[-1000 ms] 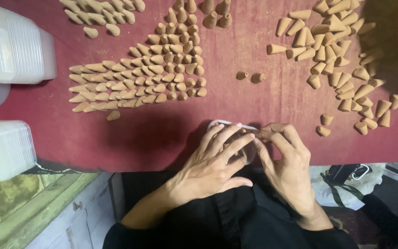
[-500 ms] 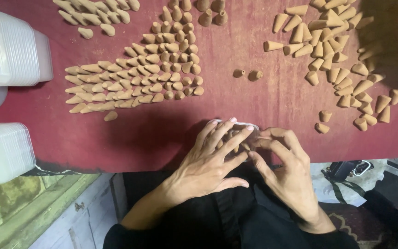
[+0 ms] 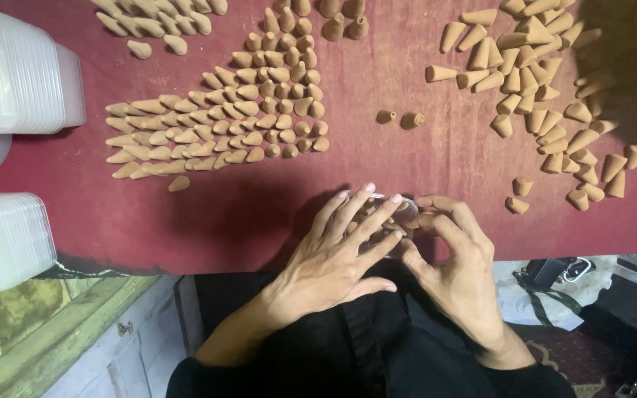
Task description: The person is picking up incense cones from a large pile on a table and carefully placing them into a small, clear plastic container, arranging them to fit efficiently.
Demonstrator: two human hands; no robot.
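Resting between both hands [image 3: 396,254], clear container [image 3: 401,210]

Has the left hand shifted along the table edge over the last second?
No. The left hand remains at the small clear container, below the two loose cones; only its fingers flex slightly.

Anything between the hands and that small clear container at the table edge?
Nothing visible. Left hand and right hand both already touch the clear container, fingers wrapped over it; the loose cones lie farther up the red table.

left hand [image 3: 333,262] + right hand [image 3: 455,269]: cupping clear container [image 3: 401,214] | brown cones [image 3: 223,129] on red table [image 3: 259,214]
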